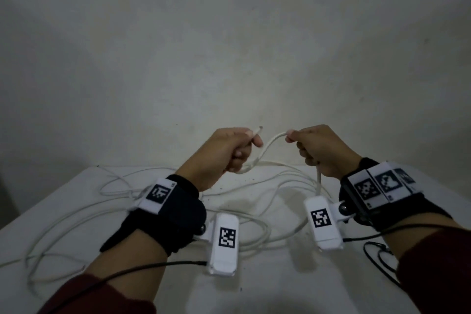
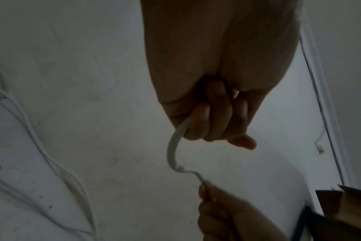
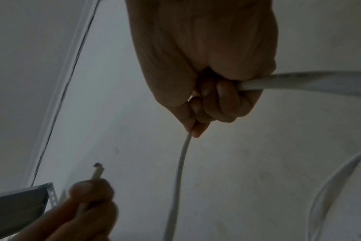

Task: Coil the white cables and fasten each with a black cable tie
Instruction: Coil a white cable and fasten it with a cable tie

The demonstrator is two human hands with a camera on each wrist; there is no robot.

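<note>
Both hands are raised over the white table (image 1: 254, 296) and hold one white cable (image 1: 267, 146). My left hand (image 1: 234, 148) grips it in a fist near its end, and a short cut tip (image 1: 257, 130) sticks out past the thumb. My right hand (image 1: 313, 148) grips the same cable a short way along. A slack bend sags between the fists, and the rest drops from the right fist to the table. The left wrist view shows the left hand's fingers (image 2: 212, 117) curled round the cable (image 2: 172, 146). The right wrist view shows the right hand's fingers (image 3: 206, 101) closed on the cable (image 3: 179, 171). No black cable tie shows.
Several loose white cables (image 1: 76, 214) sprawl in loops over the table's left and middle. A thin black wire (image 1: 377, 255) lies looped at the right edge. A plain wall stands close behind the table. A brown box (image 2: 350, 212) and a grey metal bracket (image 3: 21, 203) sit off the table's far edge.
</note>
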